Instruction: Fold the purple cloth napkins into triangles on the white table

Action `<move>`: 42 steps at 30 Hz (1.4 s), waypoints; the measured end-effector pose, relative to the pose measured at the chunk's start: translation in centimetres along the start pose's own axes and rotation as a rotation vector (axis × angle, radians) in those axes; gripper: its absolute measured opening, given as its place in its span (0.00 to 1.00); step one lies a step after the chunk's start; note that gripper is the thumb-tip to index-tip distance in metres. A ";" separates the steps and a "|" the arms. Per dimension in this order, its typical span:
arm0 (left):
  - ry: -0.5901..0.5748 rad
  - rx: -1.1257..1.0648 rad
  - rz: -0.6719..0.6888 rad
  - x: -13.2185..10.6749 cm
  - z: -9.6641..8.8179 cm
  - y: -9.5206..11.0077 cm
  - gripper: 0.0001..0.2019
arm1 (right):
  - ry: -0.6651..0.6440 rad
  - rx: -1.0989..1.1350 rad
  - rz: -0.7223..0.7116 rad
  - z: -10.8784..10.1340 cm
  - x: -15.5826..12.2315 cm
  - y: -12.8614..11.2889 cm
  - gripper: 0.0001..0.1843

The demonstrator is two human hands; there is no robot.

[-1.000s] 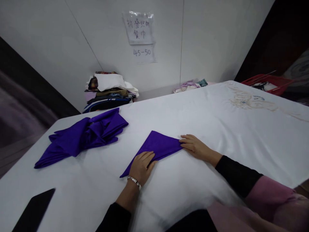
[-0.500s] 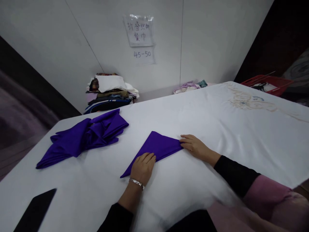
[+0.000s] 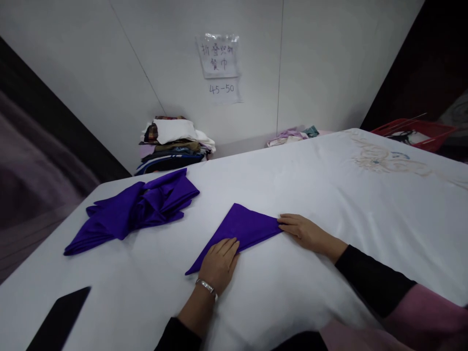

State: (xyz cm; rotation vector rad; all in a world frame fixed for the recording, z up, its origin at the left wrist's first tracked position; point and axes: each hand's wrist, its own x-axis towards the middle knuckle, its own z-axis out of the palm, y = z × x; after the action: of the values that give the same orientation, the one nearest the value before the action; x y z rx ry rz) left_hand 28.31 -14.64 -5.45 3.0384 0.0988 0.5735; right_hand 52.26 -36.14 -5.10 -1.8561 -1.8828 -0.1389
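Note:
A purple cloth napkin (image 3: 242, 225) lies folded into a triangle on the white-covered table (image 3: 329, 185). My left hand (image 3: 219, 261) lies flat on its near left corner, fingers stretched out. My right hand (image 3: 303, 231) rests palm down on its right tip, fingers together and extended. Neither hand grips anything. A silver bracelet sits on my left wrist.
A loose heap of purple napkins (image 3: 135, 209) lies to the left. A stack of folded clothes (image 3: 173, 141) stands behind the table by the wall. A dark flat object (image 3: 58, 319) lies at the near left edge. A red basket (image 3: 417, 131) sits at far right.
Both hands stay pressed on the folded napkin. Only the view has shifted slightly, so everything sits a little lower and to the right.

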 end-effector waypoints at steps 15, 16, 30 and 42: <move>-0.088 0.061 -0.176 0.2 0.0 1.5 0.24 | -0.014 0.040 0.026 -0.1 0.8 -0.1 0.16; -0.090 0.052 -0.181 0.2 -0.2 1.6 0.24 | -0.023 0.048 0.030 -0.3 0.8 -0.4 0.16; -0.140 -0.136 -0.166 3.8 0.7 8.4 0.24 | -0.057 0.120 -0.001 -4.6 -2.8 -4.6 0.17; -0.021 -0.383 -0.109 3.0 1.0 10.6 0.22 | -0.122 0.371 0.103 -7.3 -3.6 -5.8 0.32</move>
State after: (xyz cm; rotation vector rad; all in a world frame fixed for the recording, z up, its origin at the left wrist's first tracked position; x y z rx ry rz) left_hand 32.03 -24.98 -4.70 2.6488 0.1358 0.4867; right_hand 48.49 -42.79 1.35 -1.7282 -1.7425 0.3439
